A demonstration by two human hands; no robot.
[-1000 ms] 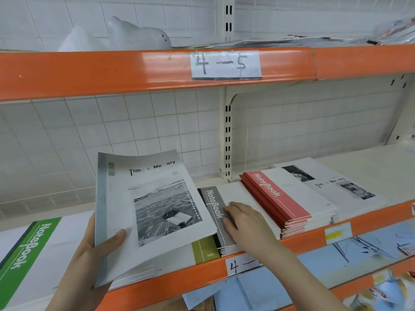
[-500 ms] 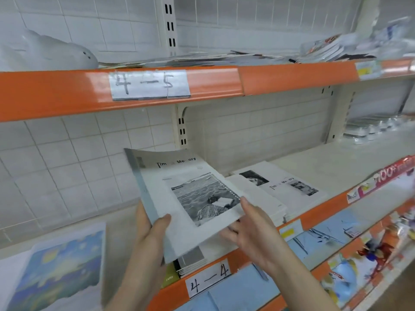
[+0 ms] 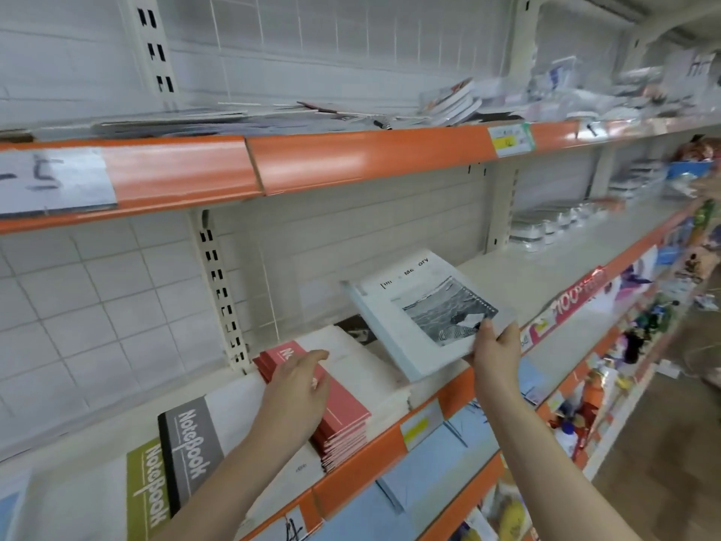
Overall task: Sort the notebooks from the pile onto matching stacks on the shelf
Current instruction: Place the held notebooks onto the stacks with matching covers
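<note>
I see pale grey-white paper notebook (image 3: 413, 322) with black-and-white sea photo on cover. Red-banded notebook stack (image 3: 343, 415), white beyond band. Grey-banded notebook (image 3: 187, 443) and olive-green-banded notebook (image 3: 146, 490), both with white lettering. Orange metal shelf edge (image 3: 351, 486). White tiled wall (image 3: 97, 306).

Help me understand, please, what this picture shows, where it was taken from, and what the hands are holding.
There is no machine here: a person wears a camera on the head, looking forward and down at their own bare hands. The right hand grips a white notebook with a grey sea photo on its cover, tilted above the shelf. The left hand, fingers straight, hovers over a stack of red notebooks; whether it touches them is unclear. Nearer lie a grey notebook and a green notebook, both marked NoteBook.
</note>
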